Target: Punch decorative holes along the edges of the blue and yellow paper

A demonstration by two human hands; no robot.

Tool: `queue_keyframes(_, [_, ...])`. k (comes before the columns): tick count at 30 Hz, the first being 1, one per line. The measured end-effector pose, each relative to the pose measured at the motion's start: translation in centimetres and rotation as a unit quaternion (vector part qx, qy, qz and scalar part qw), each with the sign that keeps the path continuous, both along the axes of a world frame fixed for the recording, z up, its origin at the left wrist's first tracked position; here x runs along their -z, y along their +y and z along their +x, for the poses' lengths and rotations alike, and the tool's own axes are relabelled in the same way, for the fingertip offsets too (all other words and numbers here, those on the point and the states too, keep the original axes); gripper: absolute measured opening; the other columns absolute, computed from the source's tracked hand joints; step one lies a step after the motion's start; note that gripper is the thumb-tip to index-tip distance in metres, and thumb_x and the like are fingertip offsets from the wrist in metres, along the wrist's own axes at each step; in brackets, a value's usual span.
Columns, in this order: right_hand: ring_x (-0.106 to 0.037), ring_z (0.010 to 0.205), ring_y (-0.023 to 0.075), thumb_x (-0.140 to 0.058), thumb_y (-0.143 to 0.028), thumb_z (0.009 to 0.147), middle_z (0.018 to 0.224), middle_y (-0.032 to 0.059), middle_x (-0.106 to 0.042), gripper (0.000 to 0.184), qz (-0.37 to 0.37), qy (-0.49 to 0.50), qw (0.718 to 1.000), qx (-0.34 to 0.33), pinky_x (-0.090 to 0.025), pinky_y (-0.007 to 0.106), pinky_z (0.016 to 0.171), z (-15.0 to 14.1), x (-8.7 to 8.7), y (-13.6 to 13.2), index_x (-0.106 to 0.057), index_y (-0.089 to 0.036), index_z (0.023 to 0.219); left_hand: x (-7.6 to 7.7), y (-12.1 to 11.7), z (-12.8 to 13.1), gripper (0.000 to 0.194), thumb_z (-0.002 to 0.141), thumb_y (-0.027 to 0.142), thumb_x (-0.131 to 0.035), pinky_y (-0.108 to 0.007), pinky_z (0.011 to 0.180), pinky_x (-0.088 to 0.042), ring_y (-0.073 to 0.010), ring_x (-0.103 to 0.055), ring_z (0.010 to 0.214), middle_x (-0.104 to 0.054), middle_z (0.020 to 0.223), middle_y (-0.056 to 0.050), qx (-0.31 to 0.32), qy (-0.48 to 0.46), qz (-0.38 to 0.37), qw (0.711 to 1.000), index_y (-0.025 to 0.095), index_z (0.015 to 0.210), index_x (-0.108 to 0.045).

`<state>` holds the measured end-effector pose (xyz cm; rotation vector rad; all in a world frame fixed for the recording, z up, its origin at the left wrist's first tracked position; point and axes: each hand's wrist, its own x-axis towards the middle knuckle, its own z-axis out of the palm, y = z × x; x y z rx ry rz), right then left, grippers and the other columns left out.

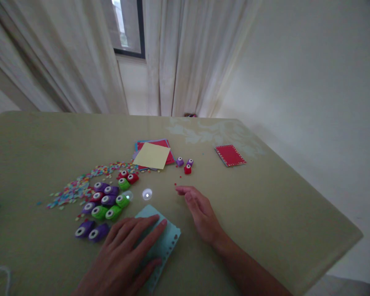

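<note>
My left hand (132, 246) lies flat, fingers spread, on a light blue sheet of paper (152, 248). Punched holes run along the sheet's right edge, and part of the sheet is hidden under the hand. To the right, my right hand (199, 209) rests sideways at the table with fingers stretched out to the left and nothing visible in it. Small red paper bits (175, 184) lie by its fingertips. Left of the blue sheet is a cluster of purple, red and green paper punches (108, 200), each with a white eye-like button.
Colourful confetti (77, 189) is strewn behind the punches. A yellow sheet (152, 155) tops a paper stack, with three more punches (188, 169) beside it. A red card with a punched border (230, 156) lies farther right. A white cable (3, 269) enters at lower left.
</note>
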<state>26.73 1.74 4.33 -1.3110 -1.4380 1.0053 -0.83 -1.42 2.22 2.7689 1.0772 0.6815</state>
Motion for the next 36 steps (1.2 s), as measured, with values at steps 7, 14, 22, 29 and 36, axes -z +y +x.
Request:
queue_keyframes(7, [-0.074, 0.114, 0.0269, -0.055, -0.059, 0.112, 0.122, 0.0124, -0.080, 0.045, 0.014, -0.035, 0.999, -0.014, -0.057, 0.041, 0.103, -0.7, 1.2, 0.0, -0.077, -0.022, 0.124, 0.2, 0.2, 0.2, 0.082, 0.094, 0.019, -0.060, -0.044, 0.129, -0.036, -0.0253, -0.054, 0.150, -0.050, 0.173, 0.003, 0.072, 0.055, 0.005, 0.996, 0.031, 0.172, -0.039])
queue_keyframes(14, [-0.066, 0.132, 0.0249, -0.059, -0.029, 0.112, 0.141, 0.0100, -0.075, 0.034, 0.168, -0.194, 0.943, -0.210, -0.048, 0.042, 0.119, -5.6, -0.7, 2.0, -0.070, -0.024, 0.143, -0.4, -0.1, 0.4, 0.076, 0.096, 0.024, -0.064, -0.051, 0.129, -0.039, -0.0292, -0.057, 0.147, -0.061, 0.163, -0.003, 0.078, 0.031, -0.067, 0.994, 0.032, 0.169, -0.045])
queue_keyframes(22, [-0.069, 0.120, 0.0245, -0.070, -0.031, 0.108, 0.124, 0.0098, -0.077, 0.021, 0.181, -0.294, 0.909, -0.233, -0.051, 0.040, 0.112, -11.6, 0.0, 7.4, -0.079, -0.022, 0.124, -0.6, -0.2, 0.5, 0.072, 0.096, 0.027, -0.067, -0.048, 0.121, -0.044, -0.0299, -0.061, 0.138, -0.067, 0.153, -0.003, 0.061, 0.030, -0.095, 0.993, 0.035, 0.165, -0.050])
queue_keyframes(29, [-0.070, 0.108, 0.0255, -0.065, 0.000, 0.090, 0.112, 0.0092, -0.077, 0.031, 0.112, -0.317, 0.935, -0.111, -0.053, 0.040, 0.101, -2.7, 0.0, 5.3, -0.074, -0.020, 0.111, 1.3, -0.3, 0.1, 0.069, 0.104, 0.054, -0.064, -0.053, 0.116, -0.044, -0.0364, -0.055, 0.143, -0.048, 0.174, -0.005, 0.007, 0.043, -0.013, 0.999, 0.036, 0.168, -0.047])
queue_keyframes(36, [-0.073, 0.110, 0.0240, -0.063, -0.006, 0.091, 0.118, 0.0076, -0.079, 0.032, 0.063, -0.214, 0.967, -0.126, -0.055, 0.038, 0.101, 2.8, -0.3, 0.8, -0.072, -0.023, 0.116, 1.5, -0.5, 0.8, 0.066, 0.102, 0.043, -0.066, -0.048, 0.106, -0.047, -0.0329, -0.061, 0.131, -0.058, 0.164, -0.004, -0.046, 0.038, 0.017, 0.998, 0.034, 0.165, -0.050])
